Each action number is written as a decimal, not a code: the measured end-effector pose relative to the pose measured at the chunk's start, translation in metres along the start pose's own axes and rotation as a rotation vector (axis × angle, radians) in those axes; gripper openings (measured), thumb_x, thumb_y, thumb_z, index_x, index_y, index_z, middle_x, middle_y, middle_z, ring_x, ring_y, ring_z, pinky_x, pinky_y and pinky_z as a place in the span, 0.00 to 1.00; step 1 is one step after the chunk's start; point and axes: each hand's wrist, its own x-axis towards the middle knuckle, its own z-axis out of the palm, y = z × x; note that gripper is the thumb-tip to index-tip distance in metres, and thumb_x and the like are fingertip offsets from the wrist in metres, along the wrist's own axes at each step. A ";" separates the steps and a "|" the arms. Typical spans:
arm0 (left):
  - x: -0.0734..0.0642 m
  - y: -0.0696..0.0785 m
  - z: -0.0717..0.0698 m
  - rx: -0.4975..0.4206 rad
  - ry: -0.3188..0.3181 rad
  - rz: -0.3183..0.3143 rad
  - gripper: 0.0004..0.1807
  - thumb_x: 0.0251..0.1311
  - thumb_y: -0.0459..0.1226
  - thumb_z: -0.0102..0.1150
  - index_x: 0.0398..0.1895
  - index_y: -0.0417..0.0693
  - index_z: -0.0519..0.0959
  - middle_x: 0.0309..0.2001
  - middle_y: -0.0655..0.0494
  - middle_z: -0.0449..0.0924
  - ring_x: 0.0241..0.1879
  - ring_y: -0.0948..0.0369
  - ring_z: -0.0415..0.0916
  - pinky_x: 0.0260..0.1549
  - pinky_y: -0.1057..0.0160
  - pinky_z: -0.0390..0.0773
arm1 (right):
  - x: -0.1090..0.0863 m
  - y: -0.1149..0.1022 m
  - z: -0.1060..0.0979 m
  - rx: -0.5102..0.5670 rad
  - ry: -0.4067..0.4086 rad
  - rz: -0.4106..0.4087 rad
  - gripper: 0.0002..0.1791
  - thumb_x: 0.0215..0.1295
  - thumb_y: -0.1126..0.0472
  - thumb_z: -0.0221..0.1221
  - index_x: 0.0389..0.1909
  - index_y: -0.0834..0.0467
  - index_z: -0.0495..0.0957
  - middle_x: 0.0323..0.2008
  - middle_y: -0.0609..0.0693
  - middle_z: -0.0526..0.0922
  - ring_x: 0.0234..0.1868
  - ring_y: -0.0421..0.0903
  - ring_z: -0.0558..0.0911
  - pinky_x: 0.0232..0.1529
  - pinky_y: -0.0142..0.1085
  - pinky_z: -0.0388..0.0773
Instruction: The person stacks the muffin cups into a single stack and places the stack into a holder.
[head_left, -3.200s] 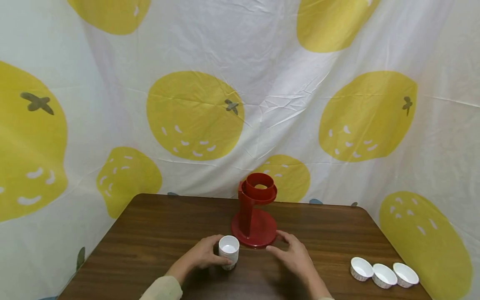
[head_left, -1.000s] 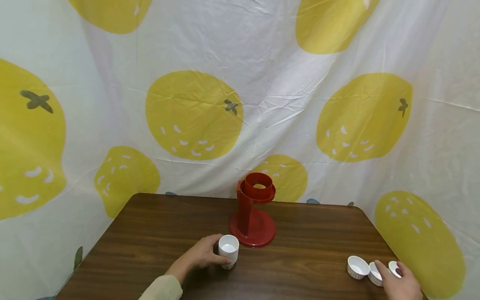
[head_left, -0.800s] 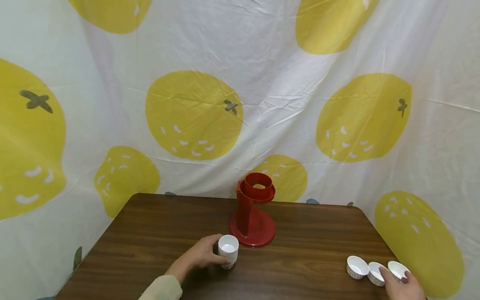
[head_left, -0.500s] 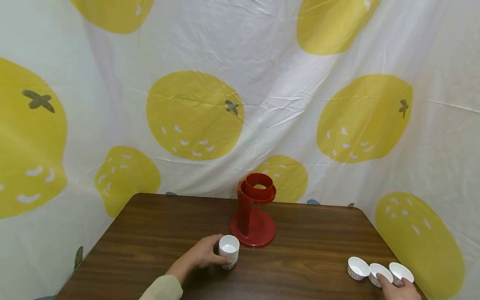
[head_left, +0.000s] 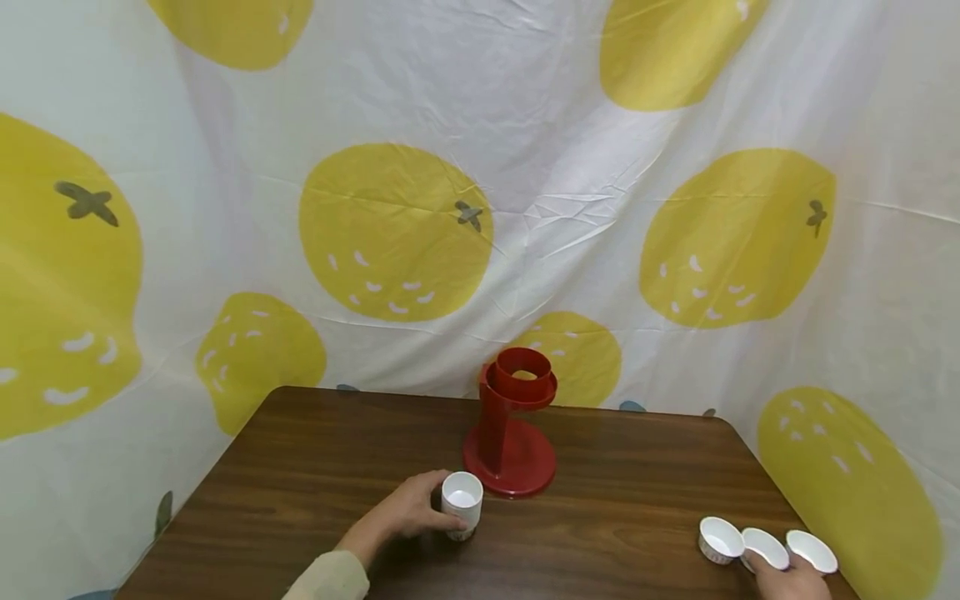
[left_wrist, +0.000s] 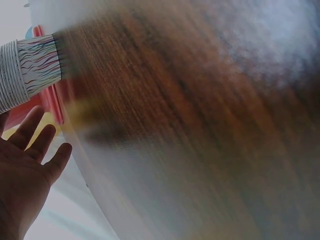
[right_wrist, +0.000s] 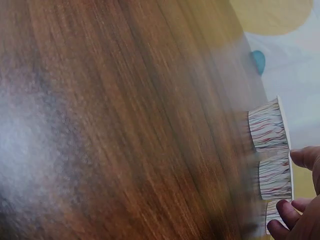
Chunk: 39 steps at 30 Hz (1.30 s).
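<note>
With my left hand (head_left: 408, 515) curled round the stack of white paper cups (head_left: 461, 504) beside the red plastic stand (head_left: 512, 427), I'd have my right hand (head_left: 780, 577), fingers pinching the middle shallow white paper cup (head_left: 764, 547) at the tabletop's (head_left: 315, 467) right edge, lift straight up without nudging its neighbours.

Cut off by the lower edge of the head view: most of the right hand (head_left: 780, 577), fingers over the middle cup (head_left: 764, 549). Blurred across both wrist views: the table (left_wrist: 200, 130). Only partly in frame at the left: the cup stack (left_wrist: 27, 70)
</note>
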 end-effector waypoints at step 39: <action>0.000 -0.004 0.000 0.007 0.003 -0.040 0.33 0.48 0.49 0.77 0.57 0.49 0.77 0.47 0.65 0.80 0.50 0.60 0.75 0.53 0.53 0.73 | 0.035 0.001 0.012 -0.131 -0.040 -0.044 0.40 0.58 0.43 0.61 0.41 0.83 0.68 0.32 0.78 0.75 0.35 0.71 0.77 0.37 0.56 0.73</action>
